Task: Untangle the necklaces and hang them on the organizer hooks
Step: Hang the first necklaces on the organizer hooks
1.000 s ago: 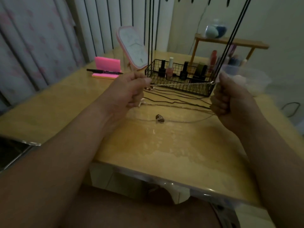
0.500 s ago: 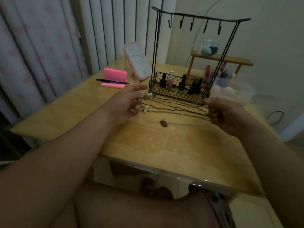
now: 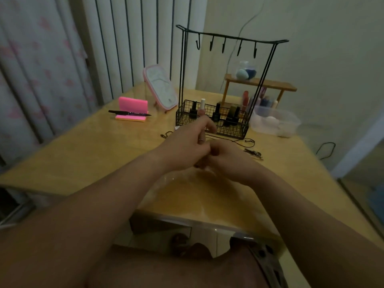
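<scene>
My left hand (image 3: 185, 146) and my right hand (image 3: 228, 159) meet low over the middle of the wooden table (image 3: 87, 154), fingertips touching. They cover most of the necklaces. The right hand's fingers are curled; the left forefinger points forward. Whether either hand holds a chain is hidden. Black cord ends of the necklaces (image 3: 248, 141) show to the right and left of the hands, and small clasps (image 3: 254, 153) lie at the right. Behind the hands stands the black wire organizer (image 3: 226, 37), its several hooks (image 3: 223, 46) bare.
The organizer's basket (image 3: 232, 129) holds nail polish bottles. A pink-framed mirror (image 3: 160, 89) and a pink sticky-note holder with a pen (image 3: 132, 112) stand at the left. A clear plastic tub (image 3: 276, 121) and a small wooden shelf (image 3: 259, 85) are at the right.
A second ago my hands held a chain taut between them, then lowered it to the table. Now both hands have come together at the middle. My view has risen to show the hooks.
</scene>
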The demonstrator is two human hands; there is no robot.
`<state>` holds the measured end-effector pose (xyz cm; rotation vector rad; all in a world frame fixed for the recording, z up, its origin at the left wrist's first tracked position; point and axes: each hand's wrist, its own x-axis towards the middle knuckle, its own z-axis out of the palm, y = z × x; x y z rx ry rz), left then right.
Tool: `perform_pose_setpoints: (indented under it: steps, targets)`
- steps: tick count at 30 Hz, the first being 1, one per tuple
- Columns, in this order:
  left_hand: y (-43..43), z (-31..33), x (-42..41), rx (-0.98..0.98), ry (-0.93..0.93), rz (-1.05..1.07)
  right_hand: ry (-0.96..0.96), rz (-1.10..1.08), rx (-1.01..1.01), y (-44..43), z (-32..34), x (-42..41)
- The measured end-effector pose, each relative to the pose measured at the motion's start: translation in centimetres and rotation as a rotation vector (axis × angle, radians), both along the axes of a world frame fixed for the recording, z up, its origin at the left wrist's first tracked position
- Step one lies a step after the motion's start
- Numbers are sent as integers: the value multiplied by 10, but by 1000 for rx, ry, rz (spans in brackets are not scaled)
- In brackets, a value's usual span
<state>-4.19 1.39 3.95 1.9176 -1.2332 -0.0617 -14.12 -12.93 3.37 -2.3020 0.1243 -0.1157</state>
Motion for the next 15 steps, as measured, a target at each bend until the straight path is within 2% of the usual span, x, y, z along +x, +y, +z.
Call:
perform_pose_setpoints:
  steps: [3,6,9,13,15]
  targets:
    - [4,-2,6,44,21,25,-44,-109,207,-8,3,-5]
    - [12,-11,19,112,88,124,-116,-184,581,-28,20,-15]
    - [21,-18,28,-51,447,167,-208,-187,882,-55,35,-25]
    - [32,-15,29,-326,1025,109,-324,-313,999,-85,36,-35]
    - [37,-14,33,-438,1248,58,-340,-413,1076,-98,32,-39]
